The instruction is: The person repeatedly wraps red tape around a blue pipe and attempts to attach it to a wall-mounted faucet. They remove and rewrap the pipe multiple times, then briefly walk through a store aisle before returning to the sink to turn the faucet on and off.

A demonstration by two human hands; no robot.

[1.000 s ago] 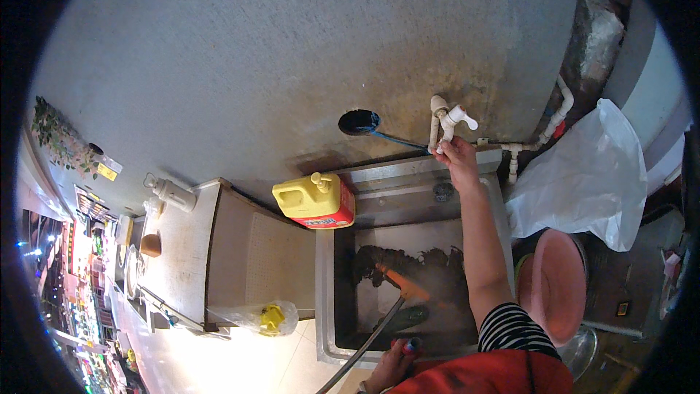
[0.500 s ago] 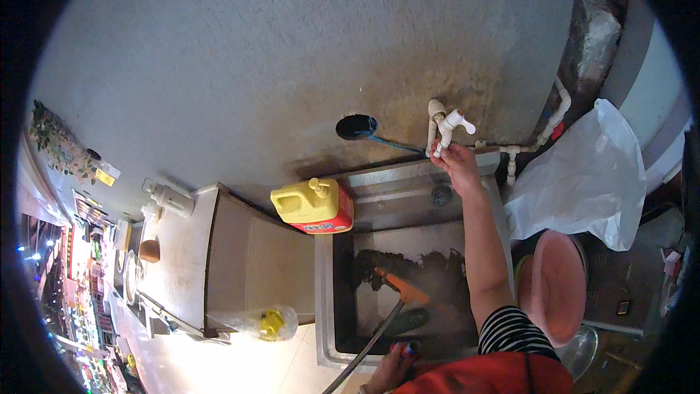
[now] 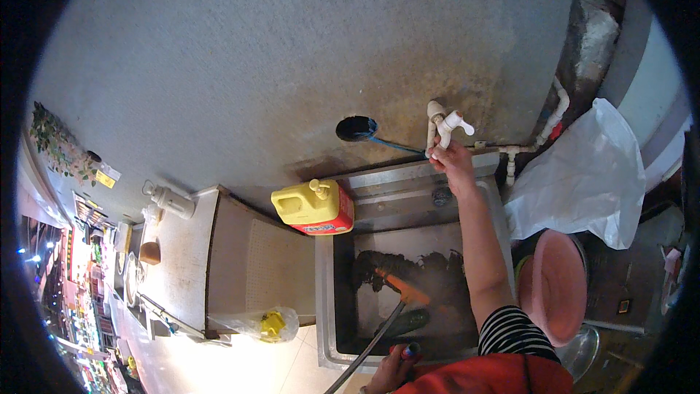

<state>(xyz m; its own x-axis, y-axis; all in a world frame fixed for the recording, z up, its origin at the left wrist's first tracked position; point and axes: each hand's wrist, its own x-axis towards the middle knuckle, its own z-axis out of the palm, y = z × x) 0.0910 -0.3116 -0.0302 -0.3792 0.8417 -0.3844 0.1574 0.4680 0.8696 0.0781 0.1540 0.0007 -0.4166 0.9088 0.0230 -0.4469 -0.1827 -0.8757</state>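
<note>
My right hand [image 3: 453, 165] reaches up to the white plastic tap [image 3: 446, 128] on the wall, its fingers closed around the lower end of the spout. Low in the view, my left hand [image 3: 391, 373] is closed on a short rod-like handle with a reddish and blue end [image 3: 410, 351]; the rest of it is hidden. Beside that hand runs a grey pole [image 3: 373, 343] with an orange head [image 3: 408, 292], which lies in the metal sink [image 3: 326, 299]. A dark green rounded thing [image 3: 410, 320] and dark wet matter [image 3: 379, 263] are on the sink's bottom.
A yellow and red jug [image 3: 312, 208] stands at the sink's left rim, beside a pale counter [image 3: 179, 248]. To the right are a pink basin [image 3: 558, 288], a white plastic sheet [image 3: 576, 175] and wall pipes [image 3: 550, 128]. A clear bag with something yellow [image 3: 270, 325] hangs near the counter.
My right hand has shifted slightly left at the spout and its fingers wrap further around it. My left hand has turned a little, with its handle still in it. The orange head stays in place.
</note>
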